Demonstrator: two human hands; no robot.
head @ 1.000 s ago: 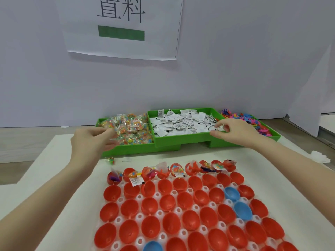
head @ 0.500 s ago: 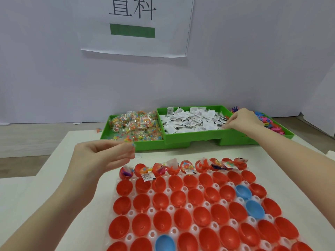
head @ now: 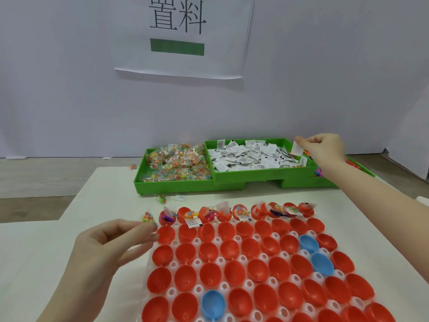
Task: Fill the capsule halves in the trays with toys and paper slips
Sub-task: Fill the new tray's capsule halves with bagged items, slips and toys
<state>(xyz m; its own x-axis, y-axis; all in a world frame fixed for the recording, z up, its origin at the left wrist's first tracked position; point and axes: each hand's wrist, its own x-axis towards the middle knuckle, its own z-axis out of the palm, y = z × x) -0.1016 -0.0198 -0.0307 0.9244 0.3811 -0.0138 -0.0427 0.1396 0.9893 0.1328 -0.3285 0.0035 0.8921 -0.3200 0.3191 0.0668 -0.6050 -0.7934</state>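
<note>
**Left hand's basically parked over the next empty cup**

Left hand (head: 109,245) is pinching a little toy packet (head: 148,217) at its fingertips, and the first empty red capsule half (head: 166,234) of row 2 sits just right of and below those fingers, way closer to this hand than the other. Right hand (head: 325,147) is up over the green slip tray (head: 248,177), pinching 1 paper slip (head: 297,148). Looks like a short drop next.
</note>
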